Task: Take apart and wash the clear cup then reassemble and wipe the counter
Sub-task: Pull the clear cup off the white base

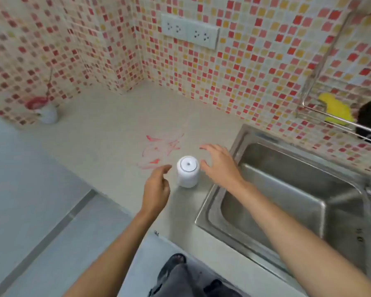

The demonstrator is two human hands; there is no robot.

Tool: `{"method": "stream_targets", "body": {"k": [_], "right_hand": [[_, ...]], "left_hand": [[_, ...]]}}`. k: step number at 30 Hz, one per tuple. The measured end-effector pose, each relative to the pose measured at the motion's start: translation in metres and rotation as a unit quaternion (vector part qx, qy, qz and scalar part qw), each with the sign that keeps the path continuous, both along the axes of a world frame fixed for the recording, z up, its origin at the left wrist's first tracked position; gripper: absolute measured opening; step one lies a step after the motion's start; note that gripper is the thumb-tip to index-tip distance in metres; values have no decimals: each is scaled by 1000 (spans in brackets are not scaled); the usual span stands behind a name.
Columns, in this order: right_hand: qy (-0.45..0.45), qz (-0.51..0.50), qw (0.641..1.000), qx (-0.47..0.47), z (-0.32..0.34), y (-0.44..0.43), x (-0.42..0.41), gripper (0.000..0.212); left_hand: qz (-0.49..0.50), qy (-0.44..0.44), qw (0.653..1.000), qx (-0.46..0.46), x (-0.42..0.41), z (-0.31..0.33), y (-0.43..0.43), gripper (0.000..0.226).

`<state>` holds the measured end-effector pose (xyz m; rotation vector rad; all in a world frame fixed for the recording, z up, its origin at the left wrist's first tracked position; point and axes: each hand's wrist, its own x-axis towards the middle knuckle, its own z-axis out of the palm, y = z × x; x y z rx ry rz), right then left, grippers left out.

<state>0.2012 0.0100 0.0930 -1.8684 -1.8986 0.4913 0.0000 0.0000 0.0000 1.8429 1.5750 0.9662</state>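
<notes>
We see the cup (188,171) standing upright on the counter (107,125), lid on top, just beside the left rim of the steel sink (287,189). Our 2 hands flank it. Our left hand (156,187) hovers at the cup's left with its fingers loosely bent and holding nothing, a narrow gap between them and the wall of the cup. Our right hand (220,166) is on the other side, fingers spread apart and straight, thumb very near the cup; motion blur keeps us from telling whether it touches.

The sink rim runs right behind the right hand, and the counter's front edge lies close below the cup. To the left and toward the back the counter stretches as far as the tiled wall (234,78), which turns a corner there. Red smears (161,150) mark the counter just behind the cup.

Well apart in the far left corner stands a white pot (47,114) with something red in it. On the wall are 2 sockets (190,32), and at the right a wire rack (321,112) holds a yellow sponge (335,108) beside a dark object too blurred to name.
</notes>
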Motion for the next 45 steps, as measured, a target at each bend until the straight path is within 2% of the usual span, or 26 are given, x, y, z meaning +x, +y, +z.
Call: {"method": "stream_targets", "body": {"k": [4, 6, 16, 21, 26, 29, 35, 40, 42, 45], "right_hand": [[-2, 62, 989, -133, -34, 10, -31, 64], [-17, 63, 984, -167, -48, 17, -38, 72], [-34, -71, 983, -164, -57, 36, -52, 67], [-51, -91, 978, -178, -58, 39, -48, 71], [-70, -27, 977, -200, -54, 42, -38, 70], [-79, 16, 975, -209, -51, 45, -32, 71], [-132, 180, 949, -221, -23, 51, -29, 61], [-137, 194, 949, -207, 0, 55, -19, 64], [-103, 167, 959, -204, 13, 58, -10, 63], [-58, 89, 976, -192, 20, 54, 9, 60]], "left_hand": [[4, 10, 994, -112, 4, -43, -5, 50], [-7, -1, 992, -126, 10, -56, -5, 52], [-67, -121, 985, -106, 38, -53, 34, 57], [-75, -85, 986, -124, 41, -64, 43, 69], [-83, -63, 987, -124, 39, -70, 47, 67], [-82, -42, 986, -139, 37, -77, 44, 87], [-122, -75, 976, -164, 30, -79, 49, 88], [-95, -66, 979, -168, 28, -75, 42, 103], [-95, -67, 980, -160, 28, -73, 41, 97], [-91, -75, 981, -154, 28, -68, 41, 69]]}}
